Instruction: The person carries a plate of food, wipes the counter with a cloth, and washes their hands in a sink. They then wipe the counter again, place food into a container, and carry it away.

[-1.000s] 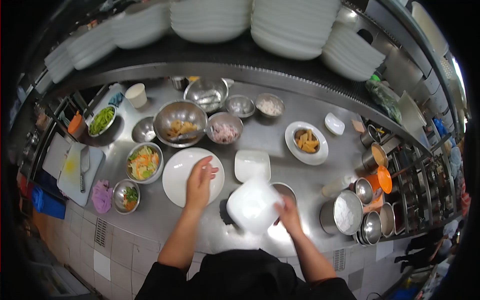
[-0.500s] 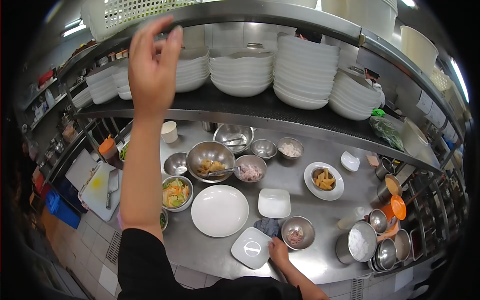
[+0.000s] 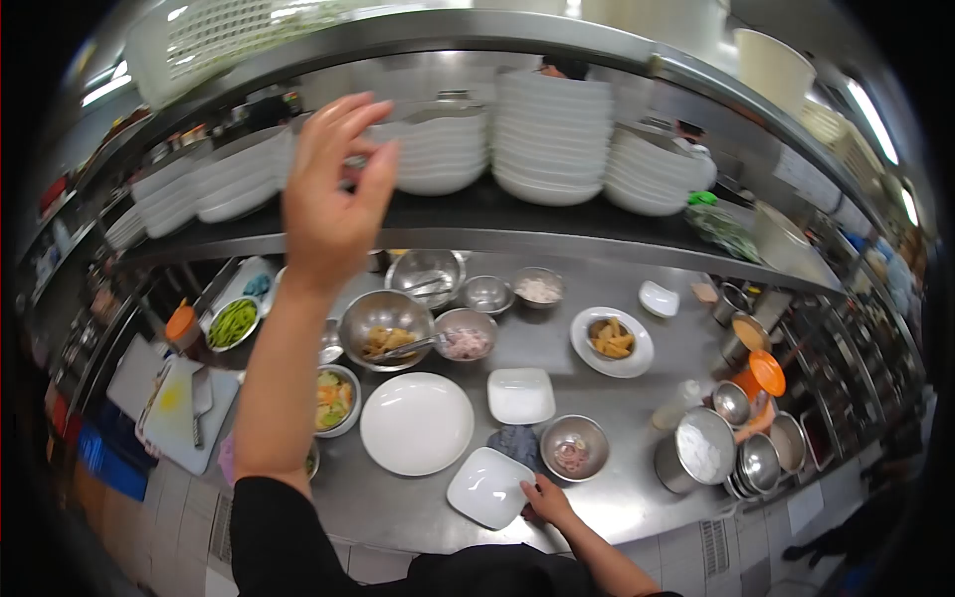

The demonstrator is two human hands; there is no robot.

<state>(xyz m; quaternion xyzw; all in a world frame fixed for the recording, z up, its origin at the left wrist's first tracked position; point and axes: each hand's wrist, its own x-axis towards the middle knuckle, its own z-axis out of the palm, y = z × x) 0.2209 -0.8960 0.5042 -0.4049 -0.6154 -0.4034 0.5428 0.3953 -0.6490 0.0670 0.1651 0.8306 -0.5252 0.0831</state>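
My left hand (image 3: 338,194) is raised in front of the shelf with thumb and fingers apart, nothing in it. Behind it, partly covered, stands a stack of white bowls (image 3: 443,154). At the front of the counter my right hand (image 3: 549,500) grips the right edge of a square white dish (image 3: 487,490). A dark bluish cloth-like thing (image 3: 517,446) lies just beyond that dish. Nearby are a second square white dish (image 3: 521,396), a large round white plate (image 3: 416,425) and a steel bowl (image 3: 575,449) with pinkish pieces.
Steel bowls of food (image 3: 386,333) stand at the back under the shelf (image 3: 448,237). A white plate (image 3: 638,366) carries a bowl of golden pieces. Right: a pot of white powder (image 3: 686,466) and a squeeze bottle (image 3: 679,404). Left: a cutting board (image 3: 184,423) with a cleaver.
The camera view has turned slightly, so the scene sits further left. My left hand has moved right along the shelf, in front of another bowl stack. My right hand still holds the dish.
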